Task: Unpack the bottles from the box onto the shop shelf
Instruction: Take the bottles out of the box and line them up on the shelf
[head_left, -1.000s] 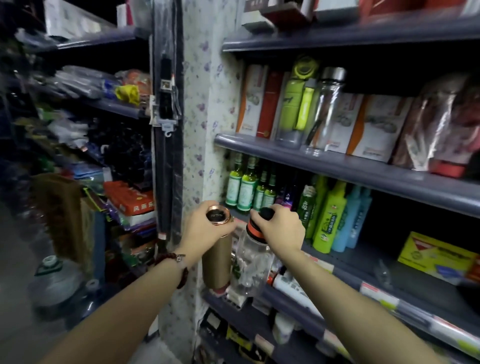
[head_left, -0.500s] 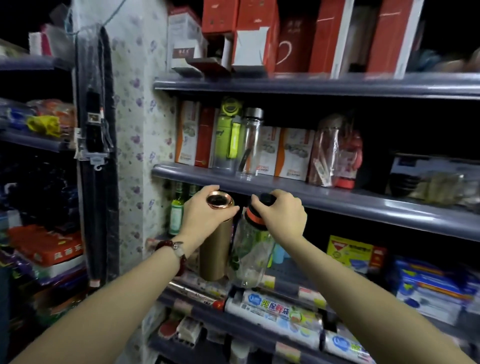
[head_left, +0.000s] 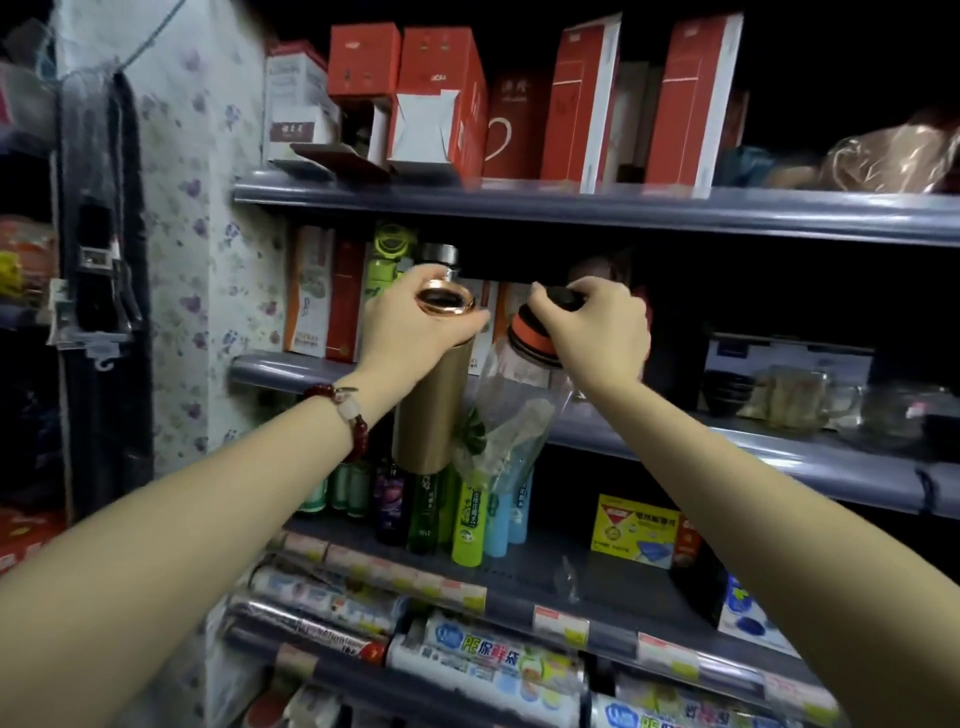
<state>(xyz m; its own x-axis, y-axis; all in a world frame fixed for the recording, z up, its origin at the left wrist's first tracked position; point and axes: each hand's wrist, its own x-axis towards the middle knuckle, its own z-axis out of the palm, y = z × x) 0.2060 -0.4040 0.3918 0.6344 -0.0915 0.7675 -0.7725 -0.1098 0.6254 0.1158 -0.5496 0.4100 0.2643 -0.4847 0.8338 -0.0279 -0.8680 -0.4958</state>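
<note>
My left hand (head_left: 410, 332) grips a tall gold metal bottle (head_left: 428, 415) near its copper-rimmed top. My right hand (head_left: 597, 332) holds a clear plastic bottle (head_left: 501, 415) by its black cap and orange collar; the bottle is wrapped in thin film. Both bottles hang in the air in front of the edge of the middle grey shelf (head_left: 727, 447). On that shelf behind them stand a green bottle (head_left: 387, 260) and a clear bottle with a silver lid (head_left: 439, 257). The box is not in view.
The top shelf (head_left: 571, 208) carries red and white cartons (head_left: 447, 109). Glass cups (head_left: 795, 400) sit on the middle shelf to the right. Coloured spray bottles (head_left: 467, 519) fill the shelf below, with rolls of cling film (head_left: 488, 660) lower down. A flowered pillar (head_left: 197, 260) stands left.
Both hands have lifted the two bottles from the level of the lower shelf up to the middle shelf's edge. The view has swung up and to the right.
</note>
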